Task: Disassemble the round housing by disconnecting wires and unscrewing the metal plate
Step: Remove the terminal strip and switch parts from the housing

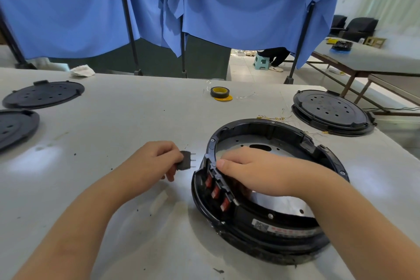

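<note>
White worktable (113,120) takes up most of the view, blue curtains (227,7) hung behind it. The round housing (268,229) sits on the table's right-front part, black ring open on top, with the metal plate (245,143) still seated inside as its floor; holes show in it, but I can't tell whether any screws are out. No wires visible running inside the ring, so disconnecting looks mostly done; loose thin wires (276,118) lie on the table just behind the housing. Unscrewing looks not yet started, and no screwdriver is in sight. Spare parts around: a stacked black cover (331,112) far right, two flat black covers (43,94) far left, a tape roll (220,92) at the back middle. Right hand (247,171) is laid over the housing's near-left rim, fingers curled down inside by the red switches (216,192), thumb on the rim edge; it seems to grip that section. Left hand (156,160) is just beside the housing, pinching a small black pronged connector (185,161) clear of it, prongs pointing at the rim.
</note>
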Action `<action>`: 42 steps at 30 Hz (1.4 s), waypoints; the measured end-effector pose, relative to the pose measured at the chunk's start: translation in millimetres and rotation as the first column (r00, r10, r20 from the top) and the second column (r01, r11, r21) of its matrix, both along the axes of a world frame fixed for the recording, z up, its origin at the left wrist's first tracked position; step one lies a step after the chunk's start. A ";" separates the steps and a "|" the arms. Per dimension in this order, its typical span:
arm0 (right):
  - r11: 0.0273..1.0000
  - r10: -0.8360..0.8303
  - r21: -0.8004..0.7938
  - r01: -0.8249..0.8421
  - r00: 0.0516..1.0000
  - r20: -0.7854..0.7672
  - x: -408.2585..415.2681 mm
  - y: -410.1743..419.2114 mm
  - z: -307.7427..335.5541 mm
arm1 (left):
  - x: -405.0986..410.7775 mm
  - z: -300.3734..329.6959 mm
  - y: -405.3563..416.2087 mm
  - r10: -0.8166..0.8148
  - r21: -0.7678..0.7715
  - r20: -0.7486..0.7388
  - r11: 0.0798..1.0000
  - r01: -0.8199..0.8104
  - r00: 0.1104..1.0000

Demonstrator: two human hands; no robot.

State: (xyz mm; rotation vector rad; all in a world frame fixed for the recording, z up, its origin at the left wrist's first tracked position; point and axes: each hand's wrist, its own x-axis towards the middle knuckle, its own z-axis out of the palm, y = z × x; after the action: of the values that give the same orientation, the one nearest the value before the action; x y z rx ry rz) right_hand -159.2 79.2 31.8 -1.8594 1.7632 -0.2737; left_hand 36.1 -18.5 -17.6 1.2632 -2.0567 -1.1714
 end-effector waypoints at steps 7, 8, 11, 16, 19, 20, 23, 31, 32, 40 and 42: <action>1.000 0.008 0.004 -0.008 0.999 -0.040 -2.5 3.4 3.1 | -7.9 -27.4 -10.3 0.160 -0.180 0.057 0.972 -0.148 0.985; 1.000 0.000 0.007 0.001 0.999 -0.047 -2.0 4.1 3.5 | -10.4 -29.8 -8.3 0.163 -0.243 0.102 0.961 -0.135 0.981; 0.999 -0.048 0.012 0.048 0.997 -0.059 0.8 5.8 3.2 | -16.4 -33.3 -0.8 0.183 -0.380 0.186 0.920 -0.101 0.965; 0.995 -0.103 -0.018 0.102 0.991 -0.084 4.8 6.3 -1.1 | -21.1 -33.1 3.1 0.255 -0.451 0.215 0.882 -0.136 0.943; 0.992 -0.124 -0.053 0.119 0.987 -0.102 6.5 8.1 -2.1 | -21.4 -30.3 4.6 0.278 -0.427 0.122 0.881 -0.202 0.953; 0.989 -0.142 -0.065 0.136 0.985 -0.098 7.1 10.0 -2.1 | -21.4 -28.2 5.7 0.277 -0.414 0.062 0.881 -0.228 0.959; 0.969 -0.228 -0.112 0.219 0.971 -0.077 11.3 22.0 -4.8 | -23.0 -17.3 11.5 0.240 -0.437 -0.097 0.861 -0.258 0.966; 0.849 -0.275 -0.515 0.123 0.933 -0.231 27.4 55.2 -28.7 | -31.8 28.9 49.0 -0.008 -0.639 -0.204 0.759 -0.127 0.979; 0.838 -0.283 -0.530 0.128 0.933 -0.223 27.2 54.8 -29.9 | -32.4 34.9 53.3 -0.033 -0.659 -0.189 0.745 -0.102 0.982; 0.792 -0.296 -0.604 0.095 0.924 -0.242 28.1 53.3 -31.7 | -28.8 41.9 75.2 -0.150 -0.658 0.157 0.721 0.217 0.976; 0.793 -0.289 -0.602 0.089 0.925 -0.245 28.2 53.6 -30.7 | -27.2 33.2 76.5 -0.160 -0.646 0.160 0.729 0.226 0.974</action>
State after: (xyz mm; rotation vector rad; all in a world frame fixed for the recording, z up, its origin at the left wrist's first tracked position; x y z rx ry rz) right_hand -131.0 132.8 1.1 -2.2413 2.2954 -0.6908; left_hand 8.9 58.0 15.5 0.7653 -2.4006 -0.3550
